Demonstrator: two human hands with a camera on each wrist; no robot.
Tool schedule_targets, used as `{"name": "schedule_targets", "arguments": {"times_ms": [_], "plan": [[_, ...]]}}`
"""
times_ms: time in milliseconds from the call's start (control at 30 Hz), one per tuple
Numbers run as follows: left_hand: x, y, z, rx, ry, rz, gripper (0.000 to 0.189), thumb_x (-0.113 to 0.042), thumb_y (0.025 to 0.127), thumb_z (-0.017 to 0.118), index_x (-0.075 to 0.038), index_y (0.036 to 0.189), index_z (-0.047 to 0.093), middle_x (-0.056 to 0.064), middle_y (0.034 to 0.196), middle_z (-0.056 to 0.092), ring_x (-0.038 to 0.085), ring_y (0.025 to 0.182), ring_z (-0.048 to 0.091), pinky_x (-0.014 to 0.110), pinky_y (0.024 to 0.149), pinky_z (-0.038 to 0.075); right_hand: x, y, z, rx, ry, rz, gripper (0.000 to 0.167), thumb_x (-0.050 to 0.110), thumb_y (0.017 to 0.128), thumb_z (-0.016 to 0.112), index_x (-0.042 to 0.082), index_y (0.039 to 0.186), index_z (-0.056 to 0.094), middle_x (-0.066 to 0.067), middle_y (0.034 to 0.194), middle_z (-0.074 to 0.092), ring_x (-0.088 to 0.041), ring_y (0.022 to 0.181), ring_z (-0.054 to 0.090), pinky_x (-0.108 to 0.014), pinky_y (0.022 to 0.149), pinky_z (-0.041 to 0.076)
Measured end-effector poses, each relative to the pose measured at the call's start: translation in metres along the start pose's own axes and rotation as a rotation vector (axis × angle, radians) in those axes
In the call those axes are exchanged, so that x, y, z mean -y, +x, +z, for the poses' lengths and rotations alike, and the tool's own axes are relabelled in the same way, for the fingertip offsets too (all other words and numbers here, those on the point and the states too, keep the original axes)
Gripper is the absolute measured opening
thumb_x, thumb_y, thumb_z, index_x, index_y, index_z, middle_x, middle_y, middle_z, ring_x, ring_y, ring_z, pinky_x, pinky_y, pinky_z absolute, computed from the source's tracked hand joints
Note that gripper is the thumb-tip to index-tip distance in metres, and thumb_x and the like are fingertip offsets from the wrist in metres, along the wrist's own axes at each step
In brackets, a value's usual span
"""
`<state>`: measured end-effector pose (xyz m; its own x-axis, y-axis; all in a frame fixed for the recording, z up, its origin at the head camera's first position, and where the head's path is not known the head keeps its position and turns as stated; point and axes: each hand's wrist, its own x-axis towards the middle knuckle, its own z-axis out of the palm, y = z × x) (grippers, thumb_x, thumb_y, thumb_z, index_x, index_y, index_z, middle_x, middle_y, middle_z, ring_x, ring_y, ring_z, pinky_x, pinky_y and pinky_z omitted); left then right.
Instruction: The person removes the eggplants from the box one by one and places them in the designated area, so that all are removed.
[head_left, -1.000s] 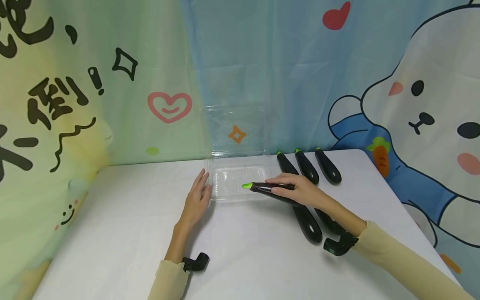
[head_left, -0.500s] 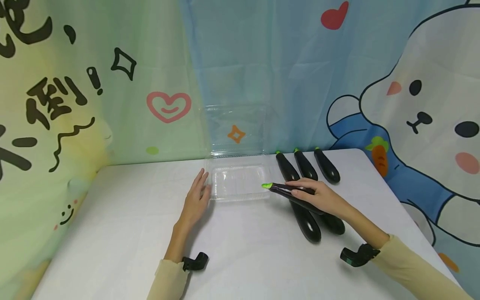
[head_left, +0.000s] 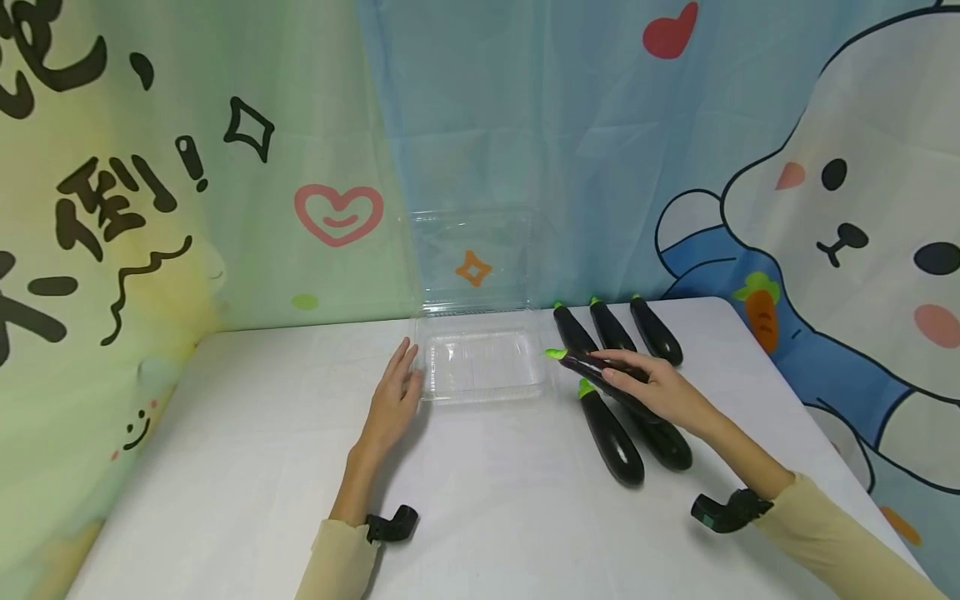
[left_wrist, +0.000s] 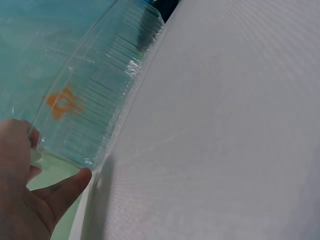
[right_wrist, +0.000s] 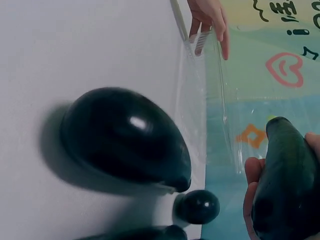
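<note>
My right hand [head_left: 660, 392] grips a dark eggplant [head_left: 585, 363] with a green stem end, held just right of the clear plastic container [head_left: 483, 392]. In the right wrist view, the fingers and thumb close around the held eggplant [right_wrist: 287, 185]. My left hand [head_left: 393, 396] rests at the container's left side with its fingers extended; in the left wrist view, thumb and fingers lie at the corner of the clear container [left_wrist: 95, 115]. Below the held eggplant lies another eggplant [head_left: 613, 442], and one more eggplant [head_left: 667, 446] is partly hidden by the right hand.
Three eggplants lie in a row at the back right, the rightmost eggplant [head_left: 657, 332] apart from the others. The container's clear lid [head_left: 476, 242] stands raised against the printed curtain [head_left: 600, 167]. A white table [head_left: 480, 508] carries everything.
My right hand has moved right with the eggplant, from over the container to beside it. The left hand has stayed at the container's left side.
</note>
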<state>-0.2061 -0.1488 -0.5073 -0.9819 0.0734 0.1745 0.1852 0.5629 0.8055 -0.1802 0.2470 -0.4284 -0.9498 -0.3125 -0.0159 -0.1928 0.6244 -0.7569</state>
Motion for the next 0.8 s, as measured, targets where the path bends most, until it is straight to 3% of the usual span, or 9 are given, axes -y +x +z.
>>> {"name": "schedule_targets", "arguments": {"times_ms": [133,400,800], "plan": [[0.0,0.0,0.0,0.0,0.005,-0.002,0.049,-0.026,0.104,0.04,-0.012,0.15,0.036,0.0,0.162,0.025,0.029,0.126,0.057,0.046,0.108,0.045,-0.005,-0.004,-0.005,0.0,0.024,0.018,0.045,0.032,0.099,0.055,0.018,0.141,0.051,-0.02,0.137,0.054,-0.026,0.096,0.054,-0.023,0.071,0.052],[0.0,0.0,0.0,0.004,0.003,0.004,0.049,-0.028,0.104,0.039,-0.011,0.15,0.036,0.001,0.161,0.026,0.029,0.126,0.058,0.047,0.107,0.046,-0.014,-0.01,-0.011,-0.019,0.047,0.063,0.049,0.033,0.096,0.06,0.018,0.142,0.049,-0.022,0.143,0.046,-0.03,0.101,0.058,-0.022,0.075,0.054],[-0.001,-0.001,-0.001,0.012,-0.004,-0.002,0.05,-0.03,0.104,0.039,-0.013,0.151,0.036,-0.003,0.162,0.024,0.028,0.126,0.058,0.046,0.104,0.048,-0.018,-0.011,-0.013,-0.047,0.046,0.074,0.05,0.032,0.095,0.061,0.016,0.141,0.049,-0.02,0.127,0.056,-0.023,0.089,0.056,-0.027,0.068,0.053]]}}
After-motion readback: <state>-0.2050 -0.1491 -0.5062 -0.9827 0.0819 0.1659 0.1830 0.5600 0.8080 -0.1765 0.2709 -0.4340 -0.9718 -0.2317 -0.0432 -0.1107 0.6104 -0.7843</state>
